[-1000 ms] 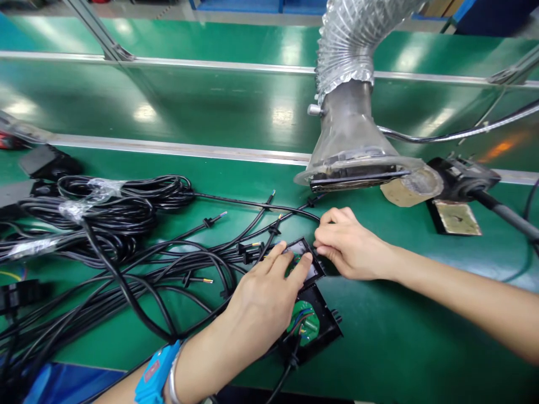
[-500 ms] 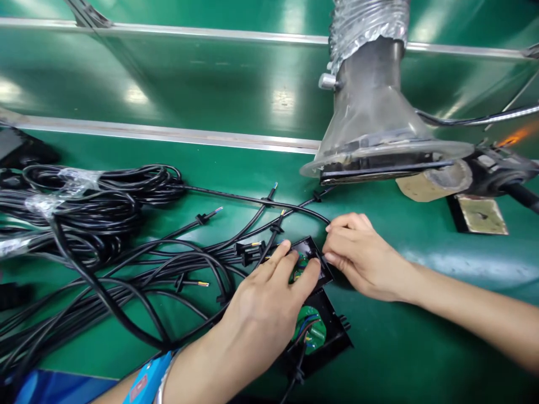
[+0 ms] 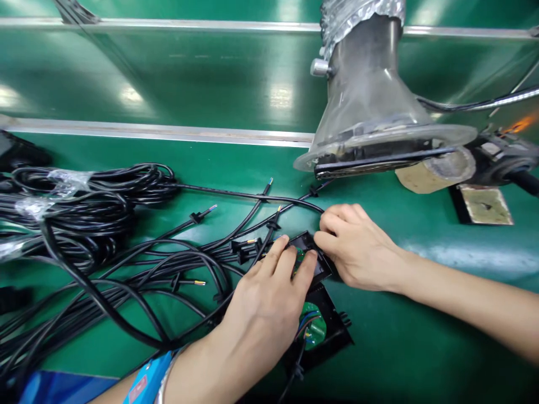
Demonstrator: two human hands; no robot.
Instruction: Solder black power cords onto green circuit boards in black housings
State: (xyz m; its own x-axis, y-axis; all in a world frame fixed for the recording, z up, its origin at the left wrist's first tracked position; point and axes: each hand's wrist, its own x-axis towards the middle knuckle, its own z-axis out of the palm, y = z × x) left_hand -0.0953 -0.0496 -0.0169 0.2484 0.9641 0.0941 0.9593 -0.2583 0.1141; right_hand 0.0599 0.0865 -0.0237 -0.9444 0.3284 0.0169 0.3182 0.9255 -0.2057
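My left hand [image 3: 269, 292] lies over a small black plastic housing [image 3: 322, 269], its bent fingers gripping it from above. A bit of green circuit board [image 3: 300, 258] shows between the fingertips. At the housing's upper right edge, my right hand [image 3: 357, 247] is closed in a pinch on a black cable [image 3: 295, 199] that comes in from the left. Its fingertips and the cable's end are hidden. Just below sits a second black housing [image 3: 334, 331], with a round green board [image 3: 315, 322] and coloured wires inside. A cable leaves it towards the bottom.
Coiled black cables [image 3: 96, 196] tied with clear wrap fill the left side. Several loose cable ends with black grommets [image 3: 196, 217] lie across the green bench. A clear fume hood [image 3: 370, 101] hangs at upper right, near a soldering iron stand [image 3: 446, 168] and sponge [image 3: 486, 205].
The view has shifted slightly. My right hand has rolled over a little at the housing's edge, its fingertips now more hidden. My left hand keeps its hold.
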